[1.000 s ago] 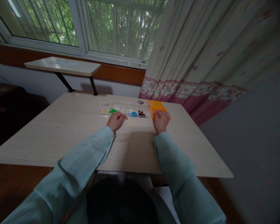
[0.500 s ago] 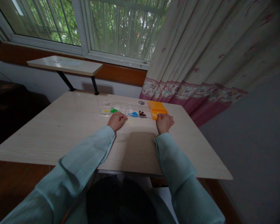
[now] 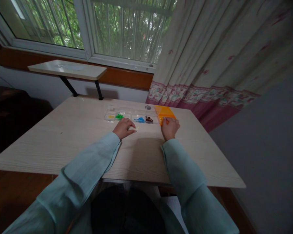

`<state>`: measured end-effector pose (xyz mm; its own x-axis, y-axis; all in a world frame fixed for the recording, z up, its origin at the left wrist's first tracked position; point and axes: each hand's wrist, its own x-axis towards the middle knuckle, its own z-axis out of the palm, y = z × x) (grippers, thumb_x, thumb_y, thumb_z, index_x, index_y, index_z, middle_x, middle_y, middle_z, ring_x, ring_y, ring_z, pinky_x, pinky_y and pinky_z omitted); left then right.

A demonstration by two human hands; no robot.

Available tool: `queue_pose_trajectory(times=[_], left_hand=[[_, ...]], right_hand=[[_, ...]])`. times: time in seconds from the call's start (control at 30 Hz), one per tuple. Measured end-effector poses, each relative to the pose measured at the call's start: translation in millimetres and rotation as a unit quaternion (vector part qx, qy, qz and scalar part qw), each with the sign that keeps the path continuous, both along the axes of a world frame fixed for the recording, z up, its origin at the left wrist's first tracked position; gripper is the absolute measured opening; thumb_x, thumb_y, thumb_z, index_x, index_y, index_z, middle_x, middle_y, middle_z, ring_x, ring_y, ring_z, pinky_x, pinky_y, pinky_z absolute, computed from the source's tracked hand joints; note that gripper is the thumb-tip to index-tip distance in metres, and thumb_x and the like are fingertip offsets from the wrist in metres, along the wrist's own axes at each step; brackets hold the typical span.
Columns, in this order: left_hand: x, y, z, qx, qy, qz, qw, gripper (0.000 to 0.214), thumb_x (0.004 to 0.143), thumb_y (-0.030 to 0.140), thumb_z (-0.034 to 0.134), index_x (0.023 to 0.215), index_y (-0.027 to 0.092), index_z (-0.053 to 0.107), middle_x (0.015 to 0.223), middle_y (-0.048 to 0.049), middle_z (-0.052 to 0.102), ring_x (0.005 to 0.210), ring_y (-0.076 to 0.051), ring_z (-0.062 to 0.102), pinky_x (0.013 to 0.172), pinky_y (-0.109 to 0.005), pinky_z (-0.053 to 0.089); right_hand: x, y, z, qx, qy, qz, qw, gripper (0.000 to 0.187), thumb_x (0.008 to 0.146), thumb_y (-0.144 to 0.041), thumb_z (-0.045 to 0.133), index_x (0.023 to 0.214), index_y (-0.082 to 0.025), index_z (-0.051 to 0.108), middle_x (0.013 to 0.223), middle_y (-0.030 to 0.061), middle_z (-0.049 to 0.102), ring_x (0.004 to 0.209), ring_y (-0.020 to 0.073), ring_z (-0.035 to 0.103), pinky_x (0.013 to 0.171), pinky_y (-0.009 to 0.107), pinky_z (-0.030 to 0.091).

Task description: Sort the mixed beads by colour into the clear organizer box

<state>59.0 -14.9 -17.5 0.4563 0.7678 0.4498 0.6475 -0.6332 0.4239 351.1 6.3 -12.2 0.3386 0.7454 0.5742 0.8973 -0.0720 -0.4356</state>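
On the light wooden table point(image 3: 70, 136) lies a clear divided box point(image 3: 127, 116) with small yellow, green point(image 3: 118, 116), blue point(image 3: 139, 119) and dark brown point(image 3: 148, 119) pieces in its compartments. An orange tray point(image 3: 164, 112) lies at its right end. My left hand point(image 3: 124, 128) rests just in front of the box, fingers curled, tips beside a small pale thing on the table. My right hand point(image 3: 170, 127) is at the orange tray's near edge, fingers pinched on something too small to name.
A small white shelf on black legs point(image 3: 67, 69) stands behind the table under the window. A patterned curtain point(image 3: 210, 65) hangs at the right. A small dark round thing point(image 3: 147, 107) lies behind the box. A dark cabinet sits at the far left.
My left hand has slid slightly right and nearer, off the box's front edge. My right hand has stayed at the orange tray's near edge, shifting only a little.
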Motion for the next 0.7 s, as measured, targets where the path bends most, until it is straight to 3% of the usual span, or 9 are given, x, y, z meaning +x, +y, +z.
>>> queue_pose_trajectory(times=[0.43, 0.7], left_hand=[[8.2, -12.1, 13.3, 0.025, 0.103, 0.015, 0.994, 0.016, 0.087, 0.03, 0.056, 0.086, 0.018, 0.067, 0.09, -0.0097, 0.06, 0.092, -0.024, 0.051, 0.085, -0.039, 0.04], [8.2, -13.9, 13.1, 0.023, 0.104, 0.025, 0.994, 0.014, 0.088, 0.028, 0.054, 0.087, 0.018, 0.063, 0.09, -0.0095, 0.061, 0.091, -0.024, 0.052, 0.085, -0.039, 0.041]], right_hand=[[-20.5, -7.2, 1.8, -0.005, -0.031, 0.075, 0.997, 0.036, 0.092, -0.037, 0.042, 0.098, -0.018, 0.072, 0.1, 0.0102, 0.069, 0.101, 0.0255, 0.049, 0.088, 0.039, 0.029], [-38.7, -11.2, 4.4, -0.007, -0.056, 0.146, 0.988, 0.031, 0.091, -0.035, 0.046, 0.095, -0.02, 0.073, 0.098, 0.0082, 0.069, 0.101, 0.024, 0.049, 0.09, 0.038, 0.029]])
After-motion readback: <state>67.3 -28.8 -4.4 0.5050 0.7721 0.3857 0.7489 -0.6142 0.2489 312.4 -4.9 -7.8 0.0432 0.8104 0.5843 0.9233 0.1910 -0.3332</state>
